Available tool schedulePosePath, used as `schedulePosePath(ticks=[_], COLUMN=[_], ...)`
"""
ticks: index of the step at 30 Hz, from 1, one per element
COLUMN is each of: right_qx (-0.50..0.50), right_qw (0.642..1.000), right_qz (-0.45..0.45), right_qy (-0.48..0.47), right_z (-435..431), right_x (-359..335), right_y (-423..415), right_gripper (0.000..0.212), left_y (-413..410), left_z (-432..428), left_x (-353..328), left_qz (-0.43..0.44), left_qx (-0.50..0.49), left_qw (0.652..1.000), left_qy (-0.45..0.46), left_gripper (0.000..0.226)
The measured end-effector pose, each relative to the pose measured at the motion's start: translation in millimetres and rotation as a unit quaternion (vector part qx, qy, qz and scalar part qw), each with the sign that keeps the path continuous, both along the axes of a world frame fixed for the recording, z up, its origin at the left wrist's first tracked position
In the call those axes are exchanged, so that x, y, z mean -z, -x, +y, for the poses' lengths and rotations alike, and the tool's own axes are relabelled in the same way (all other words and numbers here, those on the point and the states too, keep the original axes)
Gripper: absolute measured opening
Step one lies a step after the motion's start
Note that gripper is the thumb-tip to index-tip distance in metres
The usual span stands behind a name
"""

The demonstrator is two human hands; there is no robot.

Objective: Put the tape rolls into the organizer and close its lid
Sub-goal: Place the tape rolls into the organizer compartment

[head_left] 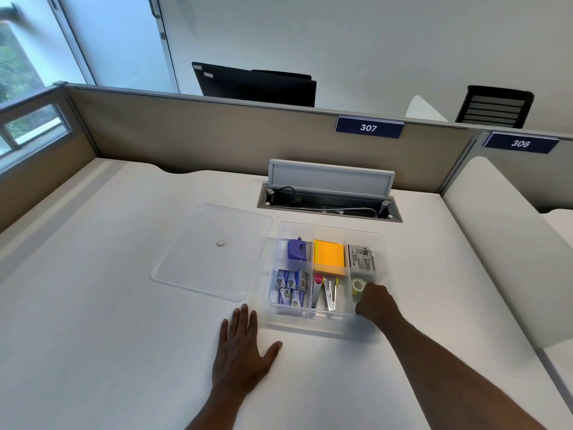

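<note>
A clear plastic organizer stands open on the white desk, split into several compartments. Its clear lid lies flat on the desk just to the left, a small pink dot at its middle. In the near right compartment sits a clear tape roll. My right hand reaches into that compartment, fingers curled down beside the roll; part of the compartment is hidden under the hand. My left hand rests flat on the desk, fingers spread, in front of the organizer's near left corner.
The other compartments hold a purple stapler, orange sticky notes, a staple box, small blue boxes and staple removers. An open cable tray lies behind. A partition bounds the desk.
</note>
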State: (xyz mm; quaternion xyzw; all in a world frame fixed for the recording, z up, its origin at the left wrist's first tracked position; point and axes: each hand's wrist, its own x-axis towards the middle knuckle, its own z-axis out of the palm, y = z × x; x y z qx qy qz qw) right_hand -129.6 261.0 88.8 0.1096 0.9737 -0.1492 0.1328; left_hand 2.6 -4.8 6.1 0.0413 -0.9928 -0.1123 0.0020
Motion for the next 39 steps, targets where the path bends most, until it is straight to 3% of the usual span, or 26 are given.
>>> schedulePosePath(ticks=[16, 23, 32, 39], right_qx=[-0.021, 0.023, -0.08, -0.067], right_qw=[0.999, 0.997, 0.993, 0.993], right_qz=[-0.047, 0.06, 0.071, 0.093], right_qy=[0.009, 0.031, 0.051, 0.031], right_z=[0.8, -1.1, 4.9, 3.9], right_x=[-5.1, -15.1, 3.1, 7.2], right_y=[7.1, 21.3, 11.7, 8.9], right_gripper=[0.045, 0.036, 0.048, 0.049], left_y=[0.2, 0.0, 0.4, 0.4], left_z=[0.0, 0.0, 0.6, 0.6], left_x=[1.4, 1.5, -1.2, -0.7], left_qz=[0.008, 0.009, 0.012, 0.01], left_qx=[0.0, 0.0, 0.003, 0.002], left_qw=[1.0, 1.0, 1.0, 1.0], left_qy=[0.0, -0.001, -0.009, -0.001], left_gripper=[0.092, 0.092, 0.09, 0.09])
